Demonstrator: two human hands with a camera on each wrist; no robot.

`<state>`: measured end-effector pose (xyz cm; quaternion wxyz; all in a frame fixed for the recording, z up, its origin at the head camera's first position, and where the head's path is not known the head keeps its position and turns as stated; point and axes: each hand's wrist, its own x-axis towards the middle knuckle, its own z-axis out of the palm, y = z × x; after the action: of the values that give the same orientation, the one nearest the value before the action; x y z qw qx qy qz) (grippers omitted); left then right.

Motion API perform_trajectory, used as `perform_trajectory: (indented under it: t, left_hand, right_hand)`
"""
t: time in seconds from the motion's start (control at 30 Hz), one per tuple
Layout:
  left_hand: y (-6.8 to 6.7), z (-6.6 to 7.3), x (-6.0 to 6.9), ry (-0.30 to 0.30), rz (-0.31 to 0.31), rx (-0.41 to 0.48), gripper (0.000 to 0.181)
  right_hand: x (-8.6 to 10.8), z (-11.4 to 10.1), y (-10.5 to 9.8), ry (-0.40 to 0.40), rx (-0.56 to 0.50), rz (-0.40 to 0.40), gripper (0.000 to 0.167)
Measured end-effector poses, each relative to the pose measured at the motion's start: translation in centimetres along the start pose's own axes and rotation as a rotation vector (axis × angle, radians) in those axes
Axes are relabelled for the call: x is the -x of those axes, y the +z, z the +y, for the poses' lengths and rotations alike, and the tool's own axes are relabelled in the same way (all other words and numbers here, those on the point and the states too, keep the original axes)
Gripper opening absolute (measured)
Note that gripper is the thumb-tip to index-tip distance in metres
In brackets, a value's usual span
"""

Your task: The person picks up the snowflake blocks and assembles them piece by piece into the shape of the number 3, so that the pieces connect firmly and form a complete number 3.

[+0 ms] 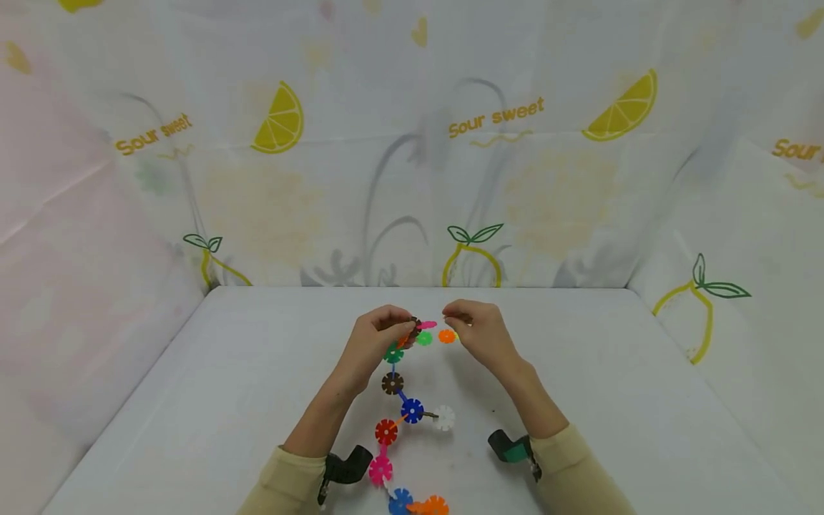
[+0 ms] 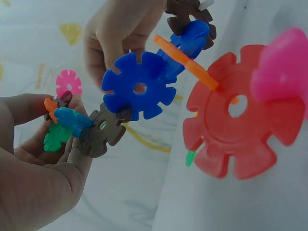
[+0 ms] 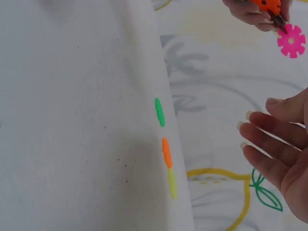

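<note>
My left hand (image 1: 373, 340) pinches the far end of a long chain of plastic snowflake discs, gripping near a brown disc (image 2: 64, 100). A pink disc (image 3: 291, 41) sticks out from that end towards my right hand (image 1: 483, 335). The right hand is beside it, apart from it, with loosely bent fingers and nothing between them. From the left hand the chain runs back towards me through a green disc (image 1: 393, 354), a brown one, a blue one (image 1: 412, 410) and a red one (image 1: 386, 431). A white disc (image 1: 444, 418) branches off to the right.
Beyond the hands, loose discs lie on the white table (image 1: 257, 372): light green (image 3: 160, 112), orange (image 3: 166, 152) and yellow (image 3: 172, 183). The chain's near end has an orange disc (image 1: 438, 506) at the bottom edge of the head view. A printed cloth (image 1: 360, 186) hangs behind the table.
</note>
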<state>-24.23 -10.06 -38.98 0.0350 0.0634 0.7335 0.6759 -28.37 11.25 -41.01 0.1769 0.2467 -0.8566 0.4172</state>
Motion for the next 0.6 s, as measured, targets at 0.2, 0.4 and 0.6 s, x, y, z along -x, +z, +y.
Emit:
perform_trajectory:
  t: [0.2, 0.4, 0.6]
  left_hand:
    - [-0.1, -0.2, 0.0, -0.016, 0.004, -0.008, 0.019]
    - [-0.2, -0.2, -0.1, -0.015, -0.003, -0.004, 0.019]
    - [-0.1, -0.2, -0.2, -0.024, -0.012, 0.001, 0.02]
  right_hand:
    - [-0.1, 1.6, 0.1, 0.12, 0.037, -0.082, 0.014]
    - [-0.2, 2.9, 0.1, 0.22, 0.115, -0.206, 0.022]
    - [-0.3, 3.5, 0.2, 0.304, 0.167, -0.276, 0.03]
